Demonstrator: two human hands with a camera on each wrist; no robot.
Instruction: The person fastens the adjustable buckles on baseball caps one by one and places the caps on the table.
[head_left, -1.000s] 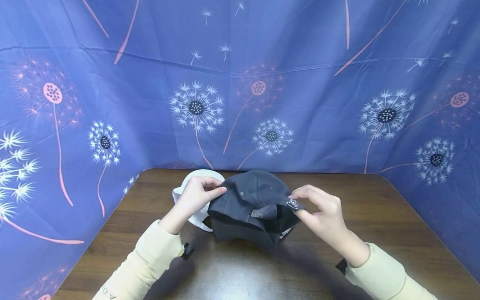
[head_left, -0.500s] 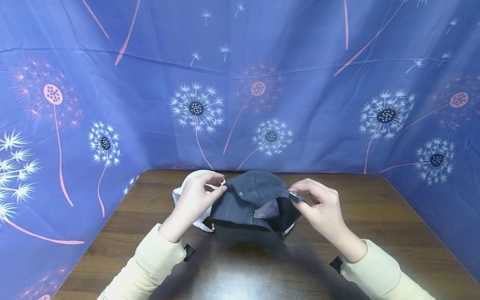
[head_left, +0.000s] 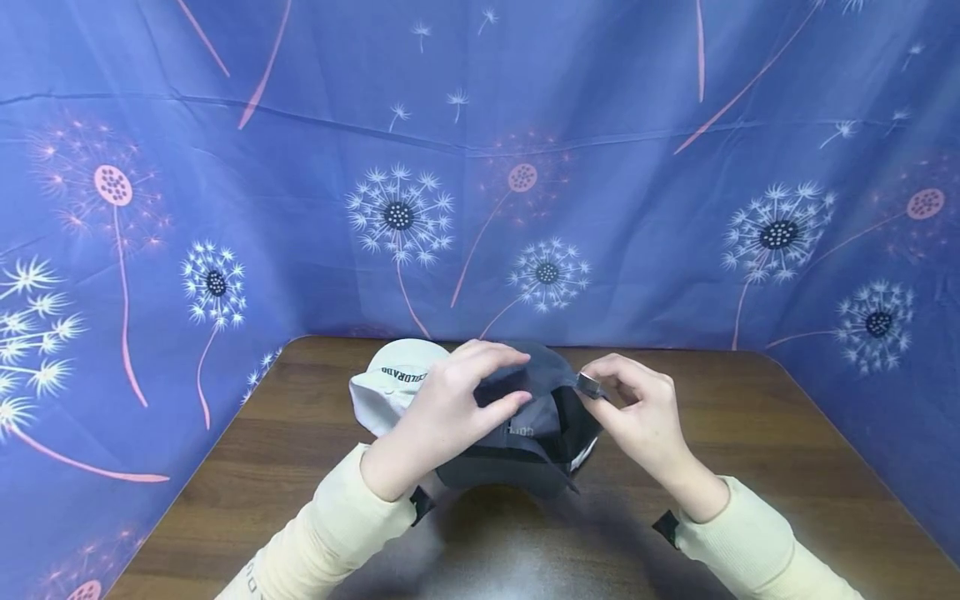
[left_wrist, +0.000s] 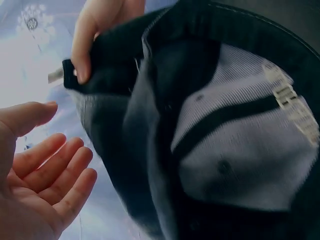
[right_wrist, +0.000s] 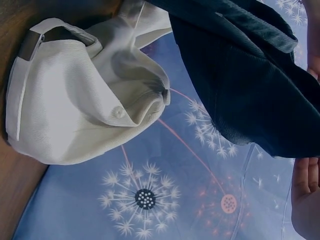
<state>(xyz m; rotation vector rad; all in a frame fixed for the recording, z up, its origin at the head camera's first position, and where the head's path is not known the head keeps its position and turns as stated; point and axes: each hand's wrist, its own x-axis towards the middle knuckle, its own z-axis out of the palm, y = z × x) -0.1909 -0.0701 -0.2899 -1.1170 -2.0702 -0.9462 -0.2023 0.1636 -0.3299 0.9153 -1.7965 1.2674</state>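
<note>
A dark grey baseball cap (head_left: pixel 551 362) is held over the table with its brim pointing toward me. My right hand (head_left: pixel 641 425) pinches the cap's strap end by the metal buckle (head_left: pixel 588 384). The left wrist view shows that strap pinched between the right fingers (left_wrist: pixel 82 62), with the inside of the cap (left_wrist: pixel 225 145) facing the camera. My left hand (head_left: pixel 457 400) hovers in front of the cap, thumb and fingers spread apart; in the left wrist view the left hand (left_wrist: pixel 45 175) is clear of the fabric. A white cap (head_left: pixel 405 367) lettered COLORADO sits behind it.
In the right wrist view, a white cap (right_wrist: pixel 75 95) with a buckled strap sits on the brown wooden table (head_left: pixel 285 467). A white edge (head_left: pixel 583 454) shows below the dark cap's right side. A blue dandelion-print cloth (head_left: pixel 637 208) hangs around the table.
My left hand has let go of the dark cap's left side and moved right, in front of the crown. The right hand keeps its pinch, nearly still. The white cap's lettering is now uncovered.
</note>
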